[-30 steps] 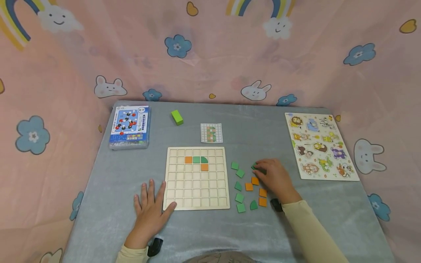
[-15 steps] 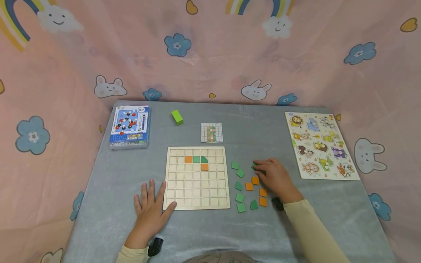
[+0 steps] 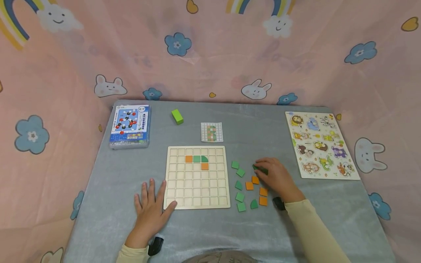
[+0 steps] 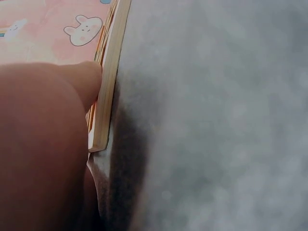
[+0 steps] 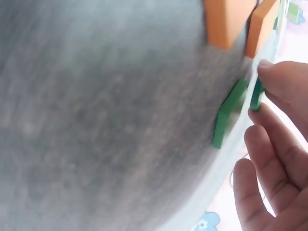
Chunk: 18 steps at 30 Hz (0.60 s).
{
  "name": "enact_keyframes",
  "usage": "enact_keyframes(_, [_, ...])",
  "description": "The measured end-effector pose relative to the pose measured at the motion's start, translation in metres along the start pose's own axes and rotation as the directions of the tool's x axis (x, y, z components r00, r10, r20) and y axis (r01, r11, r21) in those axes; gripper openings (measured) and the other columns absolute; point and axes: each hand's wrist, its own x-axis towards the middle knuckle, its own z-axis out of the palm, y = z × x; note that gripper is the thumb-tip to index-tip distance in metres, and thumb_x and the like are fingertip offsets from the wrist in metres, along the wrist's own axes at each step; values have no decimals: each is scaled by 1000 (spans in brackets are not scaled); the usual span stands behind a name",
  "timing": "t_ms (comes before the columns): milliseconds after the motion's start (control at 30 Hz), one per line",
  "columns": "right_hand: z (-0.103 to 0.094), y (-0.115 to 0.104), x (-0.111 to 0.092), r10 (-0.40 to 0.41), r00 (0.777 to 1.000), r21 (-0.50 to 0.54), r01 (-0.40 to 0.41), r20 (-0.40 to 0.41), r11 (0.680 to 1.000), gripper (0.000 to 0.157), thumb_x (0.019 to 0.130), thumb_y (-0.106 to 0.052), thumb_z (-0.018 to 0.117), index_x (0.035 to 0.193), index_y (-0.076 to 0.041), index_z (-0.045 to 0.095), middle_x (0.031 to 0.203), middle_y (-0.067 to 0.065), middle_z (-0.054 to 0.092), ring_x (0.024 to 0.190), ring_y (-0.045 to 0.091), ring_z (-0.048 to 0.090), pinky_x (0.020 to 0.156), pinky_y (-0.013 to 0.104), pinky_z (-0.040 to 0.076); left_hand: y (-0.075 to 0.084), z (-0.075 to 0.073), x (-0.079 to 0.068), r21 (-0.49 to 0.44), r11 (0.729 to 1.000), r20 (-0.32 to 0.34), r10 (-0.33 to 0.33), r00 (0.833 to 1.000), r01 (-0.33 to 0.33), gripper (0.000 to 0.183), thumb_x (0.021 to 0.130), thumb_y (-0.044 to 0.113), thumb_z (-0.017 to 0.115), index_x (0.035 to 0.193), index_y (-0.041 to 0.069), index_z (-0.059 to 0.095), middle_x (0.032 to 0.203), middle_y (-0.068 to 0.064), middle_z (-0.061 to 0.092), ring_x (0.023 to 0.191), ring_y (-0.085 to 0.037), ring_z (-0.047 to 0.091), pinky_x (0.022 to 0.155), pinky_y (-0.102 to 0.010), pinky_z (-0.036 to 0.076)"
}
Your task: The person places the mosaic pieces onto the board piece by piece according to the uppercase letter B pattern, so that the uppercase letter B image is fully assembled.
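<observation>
My left hand (image 3: pixel 149 210) lies with fingers spread on the table at the lower left of a wooden grid board (image 3: pixel 187 190), its thumb over the board's corner. In the left wrist view that thumb (image 4: pixel 89 84) rests at the edge of the board. Two orange square tiles, a green square and a green quarter-round tile sit in the grid's upper cells. To the right of the board, my right hand (image 3: pixel 277 179) pinches a small green tile (image 5: pixel 257 95) between thumb and index finger. Another green tile (image 5: pixel 230 114) lies on the cloth just beside it, mostly hidden in the head view.
Several loose green tiles (image 3: pixel 239 197) and orange tiles (image 3: pixel 249 186) lie between board and right hand. A small pattern card (image 3: pixel 212 132) is behind the board, with a light green block (image 3: pixel 177 117) further left. A boxed set (image 3: pixel 129 128) stands back left; an animal puzzle board (image 3: pixel 322 146) lies right.
The right hand's fingers have shifted slightly over the green tiles, and more green shows beneath them. My left hand stays in place, as do the board and loose tiles.
</observation>
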Motion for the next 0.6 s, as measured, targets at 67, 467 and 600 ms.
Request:
enact_keyframes(67, [-1, -5, 1, 10, 1000, 14, -10, -14, 1000, 27, 94, -10, 82, 119, 1, 79, 127, 17, 70, 121, 41, 60, 103, 58, 48, -1, 0, 0, 3, 1000, 2, 0, 1000, 0, 88, 105, 59, 56, 171, 11, 21, 174, -28, -7, 157, -46, -21, 115, -72, -17])
enact_keyframes(467, [26, -86, 20, -79, 987, 96, 93, -139, 991, 21, 89, -9, 87, 108, -1, 81, 116, 14, 75, 110, 37, 67, 96, 51, 53, 1, -1, 0, -4, 1000, -4, 5, 1000, -5, 88, 105, 59, 56, 170, 11, 22, 173, -28, -6, 157, -48, -19, 115, -73, -17])
enact_keyframes(600, [40, -117, 28, -138, 983, 99, 150, -121, 984, 19, 91, -11, 86, 106, -2, 82, 115, 13, 75, 109, 35, 68, 95, 47, 55, 0, -1, -1, -8, 1000, -6, 10, 1000, -10, 88, 106, 59, 56, 171, 11, 21, 173, -28, -7, 157, -47, -19, 115, -73, -17])
